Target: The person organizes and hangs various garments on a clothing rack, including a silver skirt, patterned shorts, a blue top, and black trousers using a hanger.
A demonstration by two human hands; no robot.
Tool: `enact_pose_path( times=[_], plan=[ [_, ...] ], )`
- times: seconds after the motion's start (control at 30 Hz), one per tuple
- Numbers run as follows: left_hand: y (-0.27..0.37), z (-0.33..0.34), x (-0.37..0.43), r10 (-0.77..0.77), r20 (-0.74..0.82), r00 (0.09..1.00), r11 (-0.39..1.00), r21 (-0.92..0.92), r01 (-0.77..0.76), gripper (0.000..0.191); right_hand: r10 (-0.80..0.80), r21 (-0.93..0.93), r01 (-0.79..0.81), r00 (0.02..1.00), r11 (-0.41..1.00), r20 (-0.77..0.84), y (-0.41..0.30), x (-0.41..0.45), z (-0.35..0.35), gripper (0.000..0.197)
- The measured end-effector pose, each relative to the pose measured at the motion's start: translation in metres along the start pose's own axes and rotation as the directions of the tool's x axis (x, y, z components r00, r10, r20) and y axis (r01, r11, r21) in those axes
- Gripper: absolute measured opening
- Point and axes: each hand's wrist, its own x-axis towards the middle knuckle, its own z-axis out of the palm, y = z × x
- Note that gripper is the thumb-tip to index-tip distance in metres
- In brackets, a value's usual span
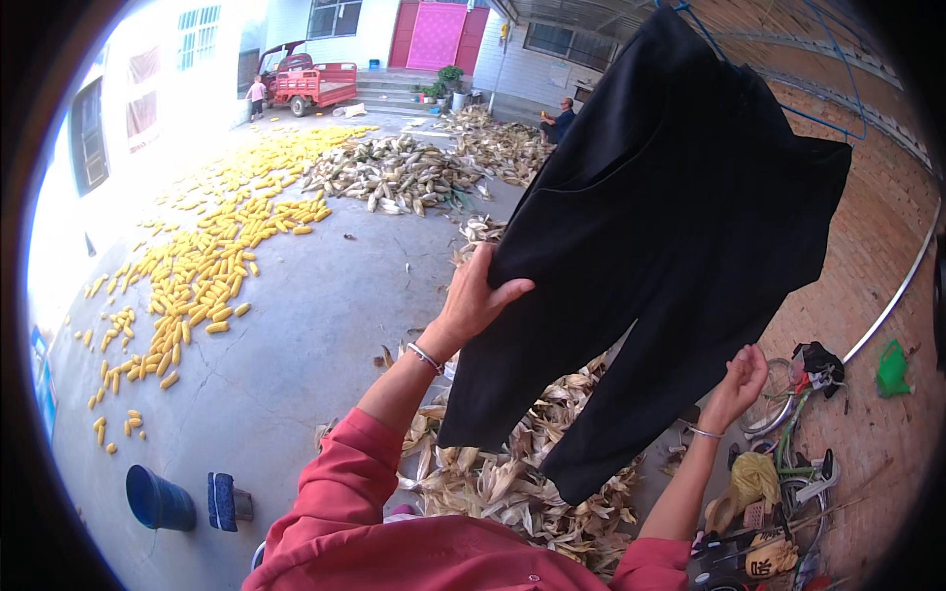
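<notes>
Black trousers (650,214) hang by the waist from a blue hanger (839,81) at the upper right, both legs dangling over corn husks. At the left edge of the cloth is my left hand (477,292), its thumb in front of the fabric and its fingers partly behind it; whether they grip is unclear. My right hand (743,377) is beside the other leg's outer edge, fingers curled, and I cannot tell whether it pinches any cloth. Each wrist wears a metal bangle.
Dried corn husks (510,487) lie beneath the trousers. Yellow corn cobs (199,281) spread across the concrete at left, near a blue bucket (159,499) and a small stool (225,502). A bicycle (791,443) stands by the brick wall. A seated person (563,122) and a red three-wheeler (318,85) are farther off.
</notes>
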Motion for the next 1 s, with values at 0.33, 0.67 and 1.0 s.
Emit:
enact_pose_path(
  times=[0.33,0.67,1.0],
  plan=[
    [-0.061,0.024,-0.025,-0.306,0.024,0.952,0.903,-0.309,0.298,0.029,0.157,-0.088,-0.14,0.964,0.986,0.217,0.036,-0.016,0.015,0.039],
    [-0.108,-0.018,-0.003,-0.359,-0.033,0.933,0.933,0.016,0.36,0.036,0.088,-0.303,-0.057,0.992,0.951,0.092,0.103,0.017,-0.035,0.06],
    [-0.139,0.006,-0.071,-0.452,0.259,0.853,0.842,-0.193,0.504,0.026,0.351,0.088,-0.428,0.828,0.9,0.436,0.126,-0.076,-0.027,0.035]
  ],
)
